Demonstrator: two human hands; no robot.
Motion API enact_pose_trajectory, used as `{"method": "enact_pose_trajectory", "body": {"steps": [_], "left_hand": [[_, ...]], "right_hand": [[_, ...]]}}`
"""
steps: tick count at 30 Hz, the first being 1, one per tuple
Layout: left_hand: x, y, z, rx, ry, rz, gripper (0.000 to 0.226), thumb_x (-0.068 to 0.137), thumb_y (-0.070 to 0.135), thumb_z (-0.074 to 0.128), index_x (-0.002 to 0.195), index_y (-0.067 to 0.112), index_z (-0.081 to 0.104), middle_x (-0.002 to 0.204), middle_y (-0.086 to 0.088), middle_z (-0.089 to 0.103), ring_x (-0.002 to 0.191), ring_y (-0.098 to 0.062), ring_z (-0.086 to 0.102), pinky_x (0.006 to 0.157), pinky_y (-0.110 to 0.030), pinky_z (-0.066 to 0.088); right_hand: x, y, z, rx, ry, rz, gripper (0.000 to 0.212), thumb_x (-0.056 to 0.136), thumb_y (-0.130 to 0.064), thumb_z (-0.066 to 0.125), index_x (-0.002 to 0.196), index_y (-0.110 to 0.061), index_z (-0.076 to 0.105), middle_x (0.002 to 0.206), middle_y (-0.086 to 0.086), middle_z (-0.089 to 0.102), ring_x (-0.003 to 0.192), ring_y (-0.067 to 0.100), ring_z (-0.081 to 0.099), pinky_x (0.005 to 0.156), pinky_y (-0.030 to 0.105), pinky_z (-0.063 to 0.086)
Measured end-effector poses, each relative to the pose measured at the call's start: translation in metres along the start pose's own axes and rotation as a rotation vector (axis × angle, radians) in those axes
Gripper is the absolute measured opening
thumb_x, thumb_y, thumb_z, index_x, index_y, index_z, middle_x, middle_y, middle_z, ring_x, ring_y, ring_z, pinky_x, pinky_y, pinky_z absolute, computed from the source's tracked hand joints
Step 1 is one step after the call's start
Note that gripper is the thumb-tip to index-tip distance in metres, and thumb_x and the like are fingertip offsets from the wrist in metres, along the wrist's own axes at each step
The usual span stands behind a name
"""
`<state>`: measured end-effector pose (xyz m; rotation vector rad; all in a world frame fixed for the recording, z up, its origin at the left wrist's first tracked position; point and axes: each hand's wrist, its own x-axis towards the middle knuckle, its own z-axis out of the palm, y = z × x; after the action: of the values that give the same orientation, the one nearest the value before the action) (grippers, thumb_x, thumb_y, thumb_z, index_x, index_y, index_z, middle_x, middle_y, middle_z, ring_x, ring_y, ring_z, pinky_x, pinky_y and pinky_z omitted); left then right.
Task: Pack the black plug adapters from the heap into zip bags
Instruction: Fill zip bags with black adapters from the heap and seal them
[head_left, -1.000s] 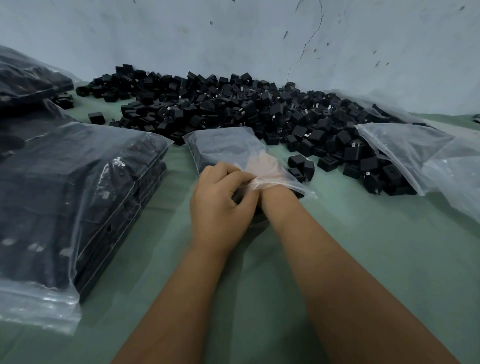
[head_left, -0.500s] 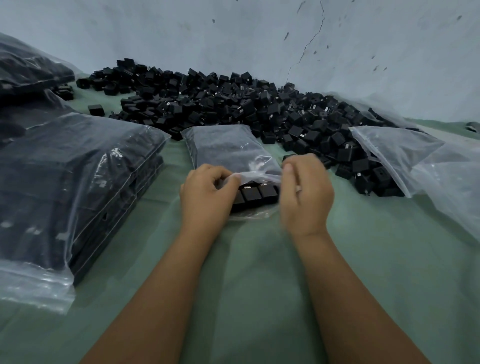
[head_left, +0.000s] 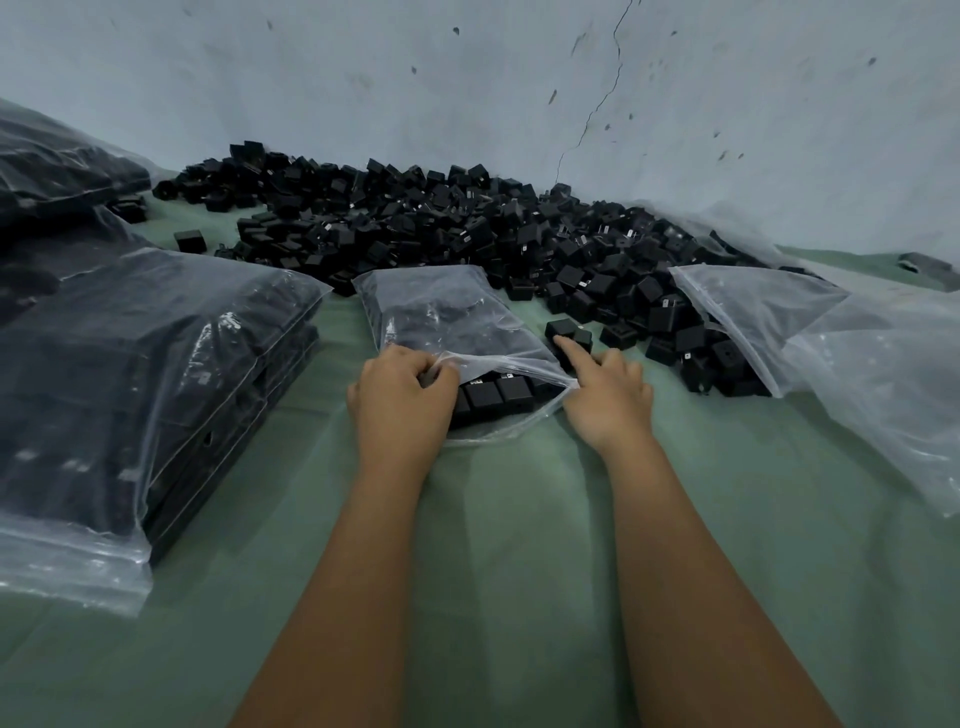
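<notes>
Left hand (head_left: 402, 400) pinches the zip bag (head_left: 441, 322) mouth open — right hand (head_left: 605, 395), index finger out, touches a loose adapter (head_left: 563, 328), gripping nothing.

The right hand (head_left: 605, 397) has come out of the zip bag (head_left: 447, 325): a second ago it was thrust inside the mouth, half a second ago it was at the bag's right edge, and now it lies outside at the bag's 3 o'clock, forefinger stretched toward 11 o'clock and touching a loose adapter (head_left: 566, 332) on the counter. The left hand (head_left: 402, 397) has lifted the bag's upper lip, so a row of packed adapters (head_left: 498, 395) shows in the open mouth.
</notes>
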<state>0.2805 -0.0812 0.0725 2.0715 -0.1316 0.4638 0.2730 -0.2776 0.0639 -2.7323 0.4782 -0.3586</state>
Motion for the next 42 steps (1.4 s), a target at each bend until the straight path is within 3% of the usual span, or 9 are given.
{"method": "enact_pose_trajectory", "body": {"steps": [7,11,15,21,25,31,35,39,42], "left_hand": [[0.001,-0.002,0.000,-0.122,0.009,-0.071,0.034,0.083,0.030,0.063,0.061,0.005,0.055,0.071,-0.006,0.057,0.076,-0.027,0.055,0.082,-0.046,0.048],[0.001,-0.001,0.001,-0.147,0.024,-0.078,0.030,0.078,0.033,0.058,0.068,0.004,0.061,0.073,-0.008,0.060,0.078,-0.025,0.057,0.084,-0.048,0.048],[0.001,0.000,0.003,-0.150,0.049,-0.073,0.028,0.079,0.028,0.059,0.060,0.009,0.053,0.057,0.002,0.051,0.068,-0.021,0.052,0.079,-0.046,0.049],[-0.005,0.007,0.002,-0.209,0.075,-0.090,0.013,0.079,0.031,0.061,0.071,0.024,0.069,0.082,0.008,0.066,0.091,-0.023,0.061,0.086,-0.048,0.049],[-0.009,0.011,0.000,-0.338,0.080,-0.100,0.011,0.081,0.022,0.068,0.075,0.032,0.071,0.091,0.009,0.068,0.101,-0.021,0.062,0.091,-0.046,0.050],[-0.007,0.007,-0.023,-0.527,-0.189,0.135,0.023,0.078,0.020,0.077,0.096,0.033,0.073,0.094,0.004,0.070,0.093,-0.008,0.065,0.081,-0.019,0.050],[0.004,0.000,-0.032,-0.738,-0.041,-0.095,0.028,0.085,0.035,0.064,0.113,0.039,0.066,0.113,0.002,0.069,0.103,-0.009,0.066,0.082,-0.018,0.052],[0.016,-0.004,-0.024,-0.800,0.109,-0.408,0.020,0.101,0.034,0.043,0.111,0.037,0.060,0.114,0.011,0.063,0.110,-0.003,0.057,0.092,-0.023,0.043],[0.021,-0.004,-0.017,-0.816,0.095,-0.454,0.027,0.102,0.035,0.039,0.124,0.036,0.054,0.115,0.015,0.056,0.098,0.006,0.054,0.077,-0.016,0.040]], "right_hand": [[0.001,0.005,0.003,0.259,0.183,0.056,0.034,0.084,-0.017,0.062,0.116,-0.019,0.049,0.117,0.003,0.049,0.112,0.023,0.043,0.093,0.032,0.037],[-0.008,0.000,-0.003,0.675,0.404,0.134,0.027,0.083,-0.026,0.067,0.102,-0.026,0.048,0.108,-0.006,0.050,0.092,0.015,0.056,0.071,0.022,0.042],[-0.032,-0.025,-0.009,0.800,0.571,0.121,0.025,0.077,-0.031,0.069,0.090,-0.035,0.048,0.094,-0.012,0.053,0.077,0.004,0.054,0.068,0.022,0.046],[-0.070,-0.066,0.007,0.603,0.352,-0.227,0.019,0.068,-0.034,0.059,0.084,-0.030,0.048,0.083,-0.014,0.052,0.075,0.006,0.051,0.061,0.023,0.043],[-0.067,-0.070,0.012,0.341,0.269,-0.400,0.029,0.081,-0.023,0.063,0.110,-0.024,0.064,0.106,-0.009,0.062,0.102,0.011,0.051,0.084,0.020,0.040],[-0.068,-0.069,0.009,0.278,0.312,-0.377,0.019,0.085,-0.018,0.057,0.102,-0.018,0.067,0.099,-0.002,0.064,0.097,0.018,0.053,0.083,0.030,0.045],[-0.073,-0.068,0.005,0.477,0.230,-0.390,0.030,0.077,-0.019,0.046,0.092,-0.021,0.072,0.096,-0.008,0.067,0.095,0.012,0.055,0.086,0.032,0.045],[-0.071,-0.070,0.009,0.303,0.154,-0.490,0.030,0.082,-0.021,0.048,0.099,-0.024,0.072,0.102,-0.011,0.067,0.102,0.011,0.053,0.094,0.027,0.035],[-0.066,-0.071,0.015,0.196,0.102,-0.502,0.023,0.090,-0.023,0.045,0.097,-0.022,0.066,0.099,-0.012,0.065,0.100,0.010,0.051,0.092,0.024,0.028]]}}
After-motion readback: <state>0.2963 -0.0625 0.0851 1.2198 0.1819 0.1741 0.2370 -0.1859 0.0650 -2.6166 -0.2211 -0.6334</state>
